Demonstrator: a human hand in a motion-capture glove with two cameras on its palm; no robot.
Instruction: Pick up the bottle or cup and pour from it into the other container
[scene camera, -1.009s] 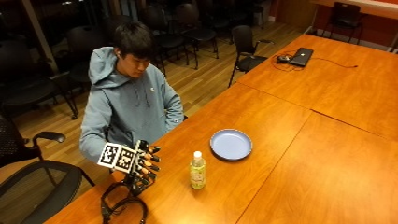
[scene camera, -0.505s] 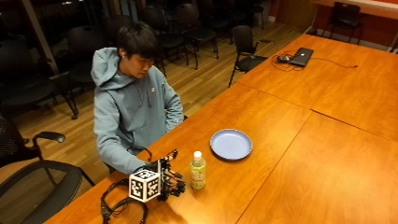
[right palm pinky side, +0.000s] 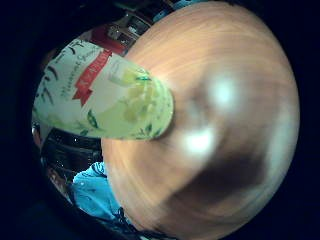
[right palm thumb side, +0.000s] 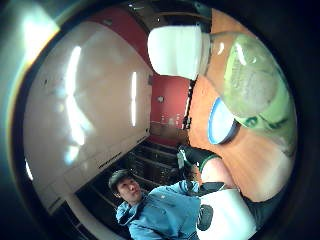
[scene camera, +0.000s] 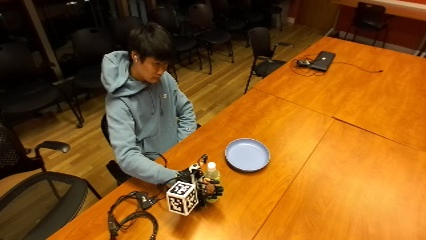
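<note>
We see the bottle (scene camera: 212, 180) upright on the tabletop (scene camera: 319, 165) near the blue plate (scene camera: 247, 154), our gloved right hand (scene camera: 203, 189) wrapped round its labelled middle; it looks light, smooth, perhaps slippery; mid-body suits pouring.

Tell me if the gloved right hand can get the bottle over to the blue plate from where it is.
Probably yes: the right hand is at the bottle, and only bare table lies between it and the blue plate.

Bottle (right palm pinky side: 107, 97) label: Japanese characters plus script wording on a red ribbon, too blurred to read; nothing else legible.
</note>
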